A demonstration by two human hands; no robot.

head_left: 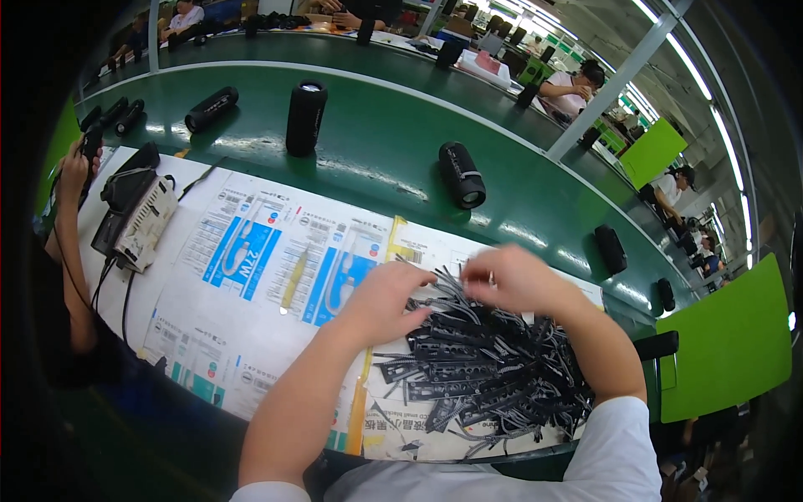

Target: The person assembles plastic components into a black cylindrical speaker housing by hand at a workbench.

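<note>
While both dig into straps [481,376] heaped at table's near right edge, left hand [386,299] curled loosely on pile, right hand [510,280] pinching one strap, bare cardboard [251,251] leftward.

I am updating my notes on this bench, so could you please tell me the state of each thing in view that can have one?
Left hand: resting on the pile, fingers curled.
Right hand: raised over the pile, pinching a dark cord.
Pile of black plastic strips and grey cords: loose, tangled.
Tall black cylindrical speaker: upright on the green belt.
Black cylindrical speaker with grey band: lying on its side.
White box-shaped tool: lying flat, cabled.
</note>
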